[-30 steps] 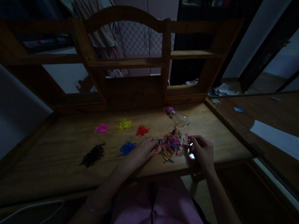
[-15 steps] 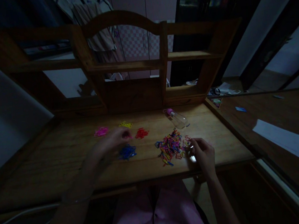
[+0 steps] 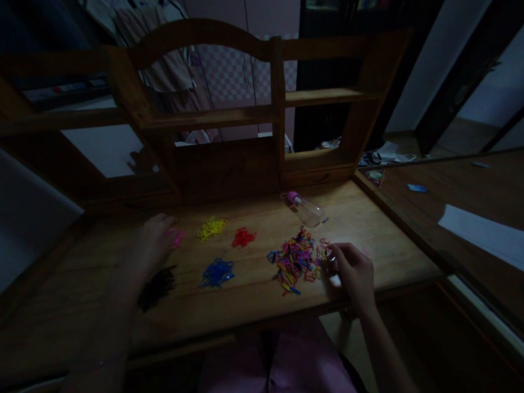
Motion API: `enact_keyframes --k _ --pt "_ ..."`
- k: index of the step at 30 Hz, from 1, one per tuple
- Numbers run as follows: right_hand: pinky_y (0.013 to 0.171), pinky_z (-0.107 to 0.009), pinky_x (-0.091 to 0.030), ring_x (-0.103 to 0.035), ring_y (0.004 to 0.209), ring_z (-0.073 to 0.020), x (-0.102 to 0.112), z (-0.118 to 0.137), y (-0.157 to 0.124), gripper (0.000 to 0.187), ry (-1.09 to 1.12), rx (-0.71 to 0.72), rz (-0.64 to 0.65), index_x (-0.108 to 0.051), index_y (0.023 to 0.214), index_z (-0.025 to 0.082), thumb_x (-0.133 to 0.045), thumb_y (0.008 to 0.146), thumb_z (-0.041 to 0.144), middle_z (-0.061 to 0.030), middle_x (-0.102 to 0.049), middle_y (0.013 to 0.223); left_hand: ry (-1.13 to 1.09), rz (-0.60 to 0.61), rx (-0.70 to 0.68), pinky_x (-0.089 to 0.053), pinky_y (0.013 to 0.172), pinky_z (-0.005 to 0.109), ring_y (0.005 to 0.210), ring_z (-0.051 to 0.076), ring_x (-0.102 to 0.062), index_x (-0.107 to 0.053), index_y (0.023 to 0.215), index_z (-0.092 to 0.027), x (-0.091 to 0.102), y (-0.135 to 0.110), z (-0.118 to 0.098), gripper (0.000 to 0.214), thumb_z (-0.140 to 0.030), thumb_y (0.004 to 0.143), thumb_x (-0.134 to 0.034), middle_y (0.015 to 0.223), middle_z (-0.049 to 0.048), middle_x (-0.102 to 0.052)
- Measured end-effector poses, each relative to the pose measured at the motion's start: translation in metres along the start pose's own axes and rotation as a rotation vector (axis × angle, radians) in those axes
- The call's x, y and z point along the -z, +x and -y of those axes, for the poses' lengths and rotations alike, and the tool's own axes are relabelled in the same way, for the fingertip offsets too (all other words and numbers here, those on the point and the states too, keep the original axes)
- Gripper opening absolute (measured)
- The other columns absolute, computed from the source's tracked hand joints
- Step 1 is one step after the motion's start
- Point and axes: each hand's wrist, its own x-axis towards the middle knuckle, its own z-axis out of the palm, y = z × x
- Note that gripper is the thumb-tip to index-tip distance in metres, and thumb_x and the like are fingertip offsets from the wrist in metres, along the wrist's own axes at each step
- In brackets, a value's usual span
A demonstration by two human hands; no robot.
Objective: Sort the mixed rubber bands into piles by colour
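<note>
The left hand (image 3: 155,235) has been carried from the blue pile (image 3: 217,272) to the pink pile (image 3: 177,236) of thin loops on the grained wooden table (image 3: 264,297); its grip cannot be told. The right hand (image 3: 354,268) is curled at the tangled multicoloured heap (image 3: 296,259), its grip likewise unclear.

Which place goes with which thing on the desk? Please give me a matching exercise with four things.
Things:
1 pink pile
2 black pile
3 bottle
4 mixed pile

Places:
a beside the right hand
b at the left hand
c on its side, behind the mixed pile
d left of the blue pile

Pairs: 1-b, 2-d, 3-c, 4-a
</note>
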Motion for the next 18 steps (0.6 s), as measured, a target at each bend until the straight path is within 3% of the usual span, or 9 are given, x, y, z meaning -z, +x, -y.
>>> enact_keyframes --k 3,5,8,10,13,18 --pt "0.054 -0.026 -0.047 -0.058 0.059 -0.0159 0.000 0.001 0.000 0.037 -0.007 0.007 -0.004 -0.071 0.088 0.018 -0.059 0.084 0.052 -0.0024 -0.065 0.068 -0.036 0.083 -0.117 -0.044 0.096 0.035 0.103 0.021 -0.057 -0.063 0.106 -0.015 -0.001 -0.015 -0.053 0.034 -0.038 0.098 -0.039 0.112 0.0075 -0.061" --pt "0.054 -0.026 -0.046 -0.057 0.058 -0.0157 0.001 0.002 0.000 0.037 -0.011 0.007 -0.001 -0.071 0.088 0.018 -0.058 0.085 0.052 -0.0022 -0.064 0.067 -0.197 0.121 -0.189 -0.042 0.101 0.036 0.110 0.022 -0.056 -0.062 0.113 -0.019 -0.009 -0.035 -0.098 0.031 -0.034 0.097 -0.041 0.120 0.0077 -0.060" --pt "0.054 -0.026 -0.046 -0.056 0.058 -0.0154 0.001 0.004 0.001 0.037 -0.022 0.021 0.003 -0.071 0.089 0.018 -0.058 0.086 0.052 -0.0023 -0.064 0.068 -0.466 0.256 -0.278 -0.042 0.103 0.034 0.116 0.022 -0.056 -0.066 0.111 -0.024 -0.033 -0.074 -0.160 0.026 -0.026 0.095 -0.045 0.118 0.0051 -0.063" --pt "0.056 -0.025 -0.047 -0.057 0.060 -0.0151 0.004 0.006 0.000 0.034 -0.029 0.036 0.000 -0.071 0.088 0.018 -0.058 0.086 0.050 -0.0023 -0.065 0.071 -0.602 0.269 -0.228 -0.045 0.097 0.032 0.110 0.021 -0.059 -0.066 0.114 -0.027 -0.051 -0.096 -0.189 0.026 -0.027 0.094 -0.049 0.116 0.0044 -0.064" --pt "0.058 -0.025 -0.048 -0.060 0.063 -0.0154 0.013 0.009 -0.008 0.029 -0.048 0.029 0.044 -0.069 0.088 0.020 -0.059 0.087 0.047 -0.0023 -0.066 0.075 -0.757 0.231 -0.089 -0.048 0.089 0.028 0.099 0.020 -0.063 -0.069 0.104 -0.026 -0.073 -0.116 -0.206 0.020 -0.030 0.093 -0.053 0.104 0.0040 -0.067" --pt "0.062 -0.028 -0.050 -0.062 0.071 -0.0174 0.028 0.017 -0.030 0.021 -0.278 0.136 0.278 -0.068 0.100 0.023 -0.059 0.088 0.038 -0.0057 -0.066 0.091 -0.965 0.199 0.245 -0.049 0.082 0.027 0.088 0.021 -0.065 -0.070 0.091 -0.023 -0.082 -0.117 -0.198 0.020 -0.040 0.088 -0.060 0.093 0.0029 -0.072"
